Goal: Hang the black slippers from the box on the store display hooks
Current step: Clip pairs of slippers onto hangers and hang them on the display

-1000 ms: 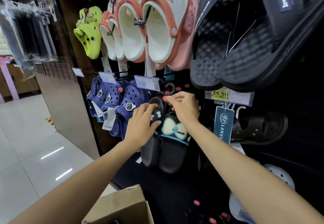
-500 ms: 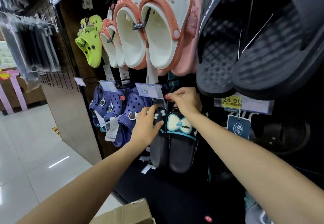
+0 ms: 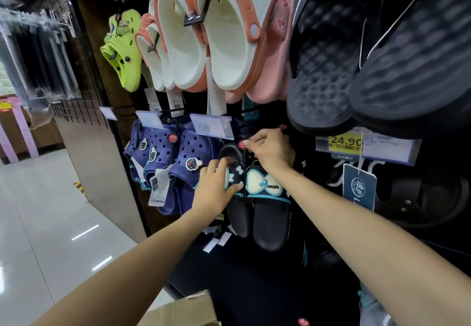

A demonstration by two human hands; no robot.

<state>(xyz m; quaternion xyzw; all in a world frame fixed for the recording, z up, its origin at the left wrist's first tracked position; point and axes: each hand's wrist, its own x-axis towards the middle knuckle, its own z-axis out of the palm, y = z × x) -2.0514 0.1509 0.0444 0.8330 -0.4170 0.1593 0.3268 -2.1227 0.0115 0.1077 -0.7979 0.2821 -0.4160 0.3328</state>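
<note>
Centre of frame: pair of black slippers point(image 3: 265, 213) hanging toes-down on the dark display wall, white bow straps edged teal; the right strap reads "MOM". My left hand point(image 3: 216, 188) curls over the left slipper's strap, thumb on its edge. My right hand point(image 3: 270, 148) pinches at the hanger top by a red round tag point(image 3: 242, 143). Just left, a price label point(image 3: 211, 127) reads "12.00" above navy clogs point(image 3: 173, 162). Right of centre, a yellow label point(image 3: 345, 143) reads "24.90". Cardboard box point(image 3: 183, 310) at the bottom edge.
</note>
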